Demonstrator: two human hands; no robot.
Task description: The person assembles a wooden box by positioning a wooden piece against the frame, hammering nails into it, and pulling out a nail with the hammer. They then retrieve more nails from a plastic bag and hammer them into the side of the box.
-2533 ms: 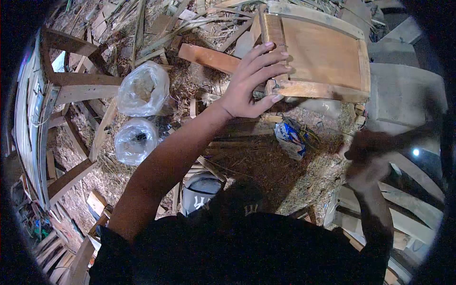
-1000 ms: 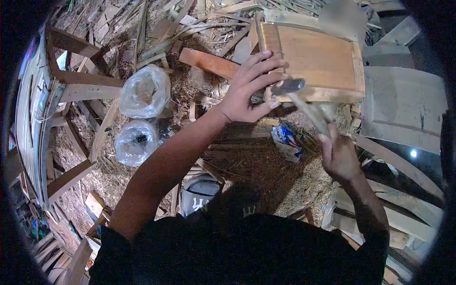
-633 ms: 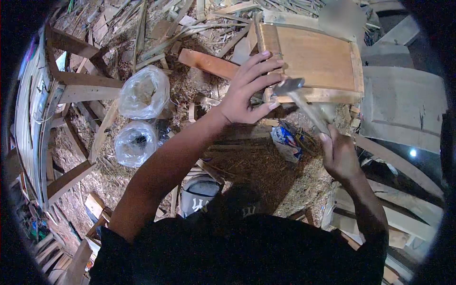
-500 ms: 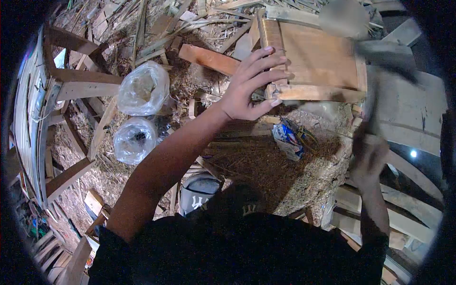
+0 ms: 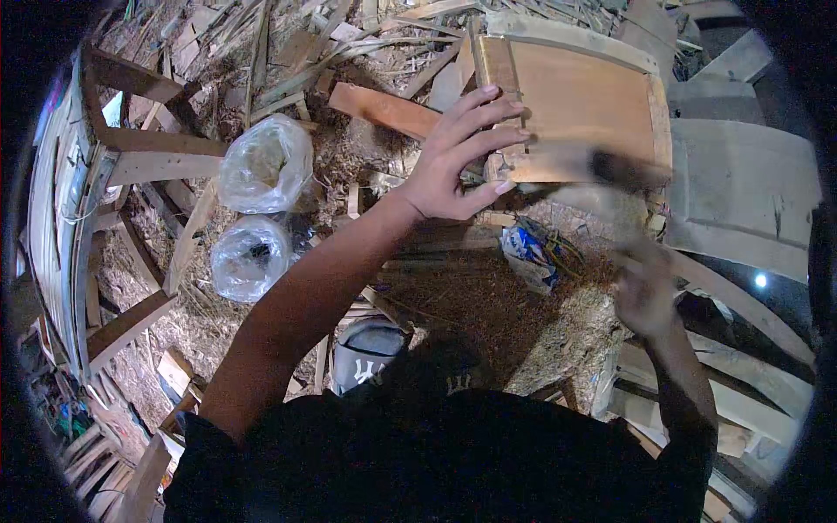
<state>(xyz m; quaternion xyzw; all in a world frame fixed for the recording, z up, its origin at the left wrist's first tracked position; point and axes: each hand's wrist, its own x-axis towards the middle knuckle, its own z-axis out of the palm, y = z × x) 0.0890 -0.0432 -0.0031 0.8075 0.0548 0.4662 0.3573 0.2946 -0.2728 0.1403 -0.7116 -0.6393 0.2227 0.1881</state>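
Note:
A framed wooden panel (image 5: 584, 96) lies at the upper right of centre. My left hand (image 5: 466, 157) rests on its left edge with the fingers spread. My right hand (image 5: 645, 288), blurred by motion, is closed round a hammer (image 5: 615, 167) below the panel's right part. The hammer's head is smeared and lies over the panel's lower rail; its handle is hardly visible. A crumpled blue and white packet (image 5: 530, 254) sits on the ground between my two hands.
Two clear plastic bags (image 5: 266, 164) stand at the left beside a wooden frame (image 5: 166, 166). A reddish board (image 5: 384, 106) touches other scraps. Curved slats (image 5: 741, 375) and a grey panel (image 5: 741, 192) are at the right. A slipper (image 5: 366, 353) shows near the body.
The hammer has swung down and left from the panel's right side to its lower rail. My right hand has shifted slightly left. My left hand has stayed in place.

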